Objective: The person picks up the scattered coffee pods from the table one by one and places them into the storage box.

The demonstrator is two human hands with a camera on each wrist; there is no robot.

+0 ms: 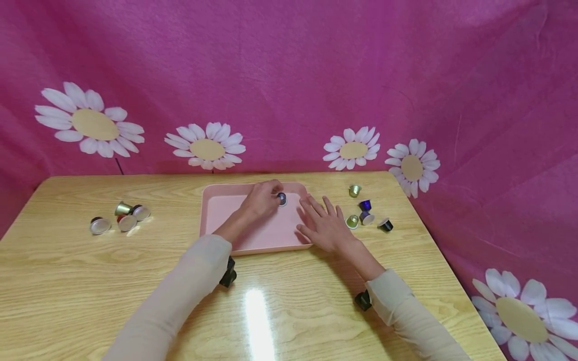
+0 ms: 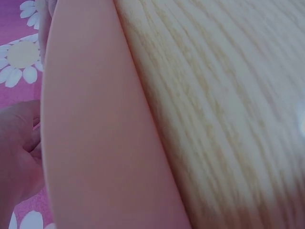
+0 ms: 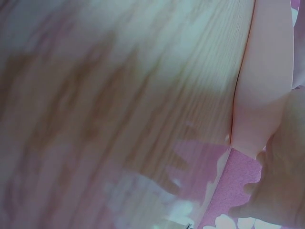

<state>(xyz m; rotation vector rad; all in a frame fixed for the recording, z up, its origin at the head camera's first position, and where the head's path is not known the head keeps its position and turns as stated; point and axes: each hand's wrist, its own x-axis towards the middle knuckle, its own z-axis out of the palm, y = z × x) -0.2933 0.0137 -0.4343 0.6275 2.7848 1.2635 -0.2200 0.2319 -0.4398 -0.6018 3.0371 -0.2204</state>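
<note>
Inside the pink tray [image 1: 246, 240], near its far right corner, a dark coffee capsule [image 1: 282, 199] with a pale rim shows at the fingertips of my left hand [image 1: 262, 201]. That hand reaches across the tray, its fingers curled and pinching the capsule. My right hand [image 1: 328, 228] lies palm down with fingers spread, the fingertips at the tray's right wall. In the left wrist view the tray's outer wall [image 2: 95, 119] covers most of the left hand [image 2: 19, 148]. The right wrist view shows the right hand [image 3: 281, 176] beside the tray wall [image 3: 262, 81].
On the wooden table [image 1: 72, 291], left of the tray, stand several capsules, including a gold one [image 1: 122, 208] and a red one [image 1: 127, 222]. Right of it lie more: gold [image 1: 354, 190], blue [image 1: 365, 205], purple [image 1: 367, 217], green [image 1: 352, 221] and black [image 1: 386, 225]. A pink flowered cloth [image 1: 280, 85] hangs behind.
</note>
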